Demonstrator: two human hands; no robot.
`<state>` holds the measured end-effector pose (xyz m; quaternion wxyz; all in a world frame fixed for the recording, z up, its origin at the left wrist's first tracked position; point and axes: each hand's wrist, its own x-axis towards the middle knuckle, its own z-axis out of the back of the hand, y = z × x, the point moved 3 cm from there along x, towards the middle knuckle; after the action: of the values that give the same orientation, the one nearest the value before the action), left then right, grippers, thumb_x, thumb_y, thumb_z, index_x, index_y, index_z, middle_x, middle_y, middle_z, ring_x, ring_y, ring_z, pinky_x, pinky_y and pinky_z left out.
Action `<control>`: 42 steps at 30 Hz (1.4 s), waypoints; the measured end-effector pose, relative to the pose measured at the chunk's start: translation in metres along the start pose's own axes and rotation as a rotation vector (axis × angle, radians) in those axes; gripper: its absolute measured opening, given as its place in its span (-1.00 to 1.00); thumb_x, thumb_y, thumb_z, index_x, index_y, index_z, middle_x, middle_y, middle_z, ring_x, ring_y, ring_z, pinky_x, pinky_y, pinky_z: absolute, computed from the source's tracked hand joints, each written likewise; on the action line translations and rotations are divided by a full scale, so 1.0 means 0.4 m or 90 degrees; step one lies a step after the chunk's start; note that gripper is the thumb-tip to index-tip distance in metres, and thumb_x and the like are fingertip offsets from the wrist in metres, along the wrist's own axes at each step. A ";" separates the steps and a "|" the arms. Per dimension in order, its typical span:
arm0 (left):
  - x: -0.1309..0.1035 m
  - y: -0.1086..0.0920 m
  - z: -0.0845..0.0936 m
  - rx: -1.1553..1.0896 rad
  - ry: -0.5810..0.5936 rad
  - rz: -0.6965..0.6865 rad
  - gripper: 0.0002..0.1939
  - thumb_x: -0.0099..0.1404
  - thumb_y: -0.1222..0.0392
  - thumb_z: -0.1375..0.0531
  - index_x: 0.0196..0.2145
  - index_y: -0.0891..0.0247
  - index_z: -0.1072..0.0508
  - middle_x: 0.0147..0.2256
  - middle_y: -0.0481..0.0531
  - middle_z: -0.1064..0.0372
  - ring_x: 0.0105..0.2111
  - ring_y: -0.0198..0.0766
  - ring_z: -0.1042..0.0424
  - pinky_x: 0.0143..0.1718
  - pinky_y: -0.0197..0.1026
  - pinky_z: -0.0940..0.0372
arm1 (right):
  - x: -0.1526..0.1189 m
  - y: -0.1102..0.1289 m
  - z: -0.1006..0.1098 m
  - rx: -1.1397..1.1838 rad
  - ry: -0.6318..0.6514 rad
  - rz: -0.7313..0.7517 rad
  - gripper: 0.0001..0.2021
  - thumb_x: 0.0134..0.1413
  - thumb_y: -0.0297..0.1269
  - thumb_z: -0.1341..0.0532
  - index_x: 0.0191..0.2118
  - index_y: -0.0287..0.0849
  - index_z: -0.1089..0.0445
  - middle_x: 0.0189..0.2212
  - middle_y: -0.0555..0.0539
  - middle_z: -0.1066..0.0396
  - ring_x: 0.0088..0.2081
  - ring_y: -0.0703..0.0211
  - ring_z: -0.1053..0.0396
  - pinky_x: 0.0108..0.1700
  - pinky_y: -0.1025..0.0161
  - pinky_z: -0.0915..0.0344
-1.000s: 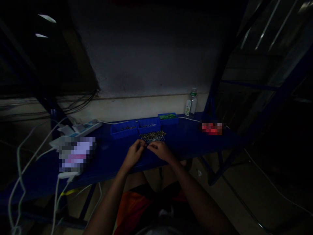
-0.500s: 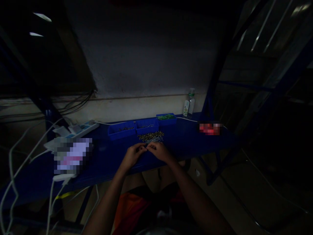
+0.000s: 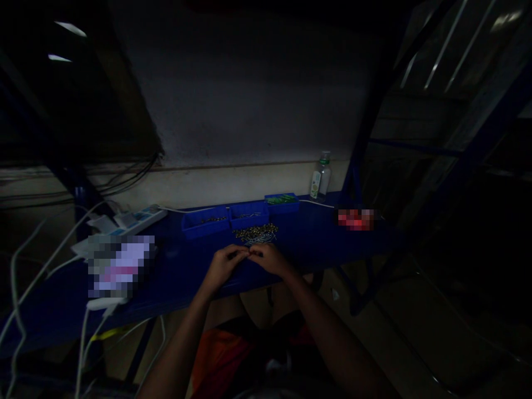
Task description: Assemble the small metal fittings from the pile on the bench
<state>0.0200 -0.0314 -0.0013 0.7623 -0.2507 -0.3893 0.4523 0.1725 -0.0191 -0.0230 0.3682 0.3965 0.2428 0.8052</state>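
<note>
Over the front part of the blue table, my left hand and my right hand meet fingertip to fingertip. Both are closed in a pinch; whatever they grip is too small and dark to make out. Just beyond my fingers lies a pile of small brass-coloured metal pieces. Thin silvery wire-like pieces lie at the near side of that pile, close to my right hand.
Behind the pile stand a left blue bin and a middle blue bin with small metal parts, and a right blue bin with green pieces. A clear bottle stands farther right. Left are a power strip and white cables.
My left fingers have straightened a little, and the hands still meet at the same place. The whole view has shifted very slightly.
</note>
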 end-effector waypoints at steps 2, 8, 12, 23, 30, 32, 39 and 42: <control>-0.002 -0.001 -0.002 -0.006 0.005 -0.015 -0.71 0.14 0.00 -0.15 -0.31 0.25 -0.50 -0.33 0.06 -0.45 -0.31 -0.19 -0.40 -0.25 -0.22 -0.25 | -0.001 0.001 -0.002 -0.017 0.009 0.010 -0.90 0.06 -0.32 -0.14 -0.39 -0.16 -0.39 -0.46 0.04 -0.37 -0.40 0.31 -0.28 -0.33 0.39 -0.14; -0.005 -0.009 -0.003 -0.018 0.022 -0.024 -0.71 0.13 0.03 -0.17 -0.27 0.27 -0.50 -0.34 0.07 -0.42 -0.33 -0.22 -0.38 -0.27 -0.24 -0.24 | -0.002 0.001 0.000 0.002 0.004 0.025 -0.88 0.09 -0.36 -0.11 -0.35 -0.16 -0.39 -0.41 0.02 -0.39 -0.35 0.29 -0.30 -0.29 0.38 -0.14; -0.006 -0.015 -0.003 -0.016 0.026 -0.022 -0.70 0.13 0.03 -0.18 -0.26 0.27 -0.50 -0.34 0.07 -0.41 -0.33 -0.22 -0.38 -0.27 -0.24 -0.24 | -0.004 0.003 0.002 0.001 -0.001 0.008 -0.89 0.09 -0.36 -0.11 -0.36 -0.15 -0.39 -0.40 0.02 -0.40 -0.34 0.29 -0.31 -0.28 0.38 -0.15; 0.003 0.009 0.000 0.049 -0.015 0.012 -0.69 0.20 0.02 -0.09 -0.27 0.27 -0.49 -0.28 0.07 -0.44 -0.27 -0.18 -0.39 -0.21 -0.22 -0.23 | -0.005 0.010 0.021 0.087 -0.108 -0.011 -0.83 0.11 -0.27 -0.07 -0.32 -0.19 -0.37 -0.38 0.00 -0.42 -0.33 0.30 -0.36 -0.25 0.38 -0.22; 0.010 0.011 -0.024 0.083 0.093 -0.002 -0.70 0.19 0.05 -0.08 -0.27 0.28 -0.48 -0.28 0.07 -0.46 -0.29 -0.18 -0.40 -0.26 -0.25 -0.25 | -0.010 0.020 0.019 0.039 -0.093 -0.007 -0.88 0.06 -0.33 -0.09 -0.36 -0.17 -0.37 -0.39 0.01 -0.42 -0.34 0.30 -0.36 -0.26 0.38 -0.23; 0.008 0.013 -0.020 0.072 0.075 0.006 -0.70 0.19 0.05 -0.07 -0.26 0.29 -0.47 -0.28 0.07 -0.46 -0.29 -0.19 -0.41 -0.26 -0.25 -0.25 | -0.009 0.013 0.017 0.040 -0.106 -0.023 -0.88 0.05 -0.34 -0.09 -0.37 -0.18 -0.37 -0.40 0.01 -0.42 -0.35 0.30 -0.36 -0.27 0.38 -0.23; 0.002 0.002 0.004 0.033 -0.021 0.015 -0.69 0.18 0.02 -0.10 -0.30 0.30 -0.47 -0.32 0.05 -0.44 -0.31 -0.21 -0.38 -0.25 -0.24 -0.24 | -0.002 -0.011 0.003 0.041 -0.077 -0.040 -0.89 0.04 -0.35 -0.10 -0.33 -0.19 -0.36 -0.41 0.00 -0.41 -0.36 0.29 -0.36 -0.28 0.38 -0.24; 0.000 -0.011 0.004 0.017 -0.009 -0.005 -0.70 0.17 0.02 -0.12 -0.30 0.30 -0.48 -0.33 0.06 -0.44 -0.32 -0.22 -0.38 -0.25 -0.24 -0.24 | -0.003 -0.002 -0.002 0.000 -0.027 -0.017 -0.90 0.06 -0.38 -0.10 -0.32 -0.18 -0.36 -0.38 0.00 -0.41 -0.34 0.30 -0.35 -0.27 0.38 -0.21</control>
<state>0.0210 -0.0332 0.0027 0.7646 -0.2354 -0.3895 0.4563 0.1725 -0.0197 -0.0245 0.3838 0.4101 0.2406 0.7916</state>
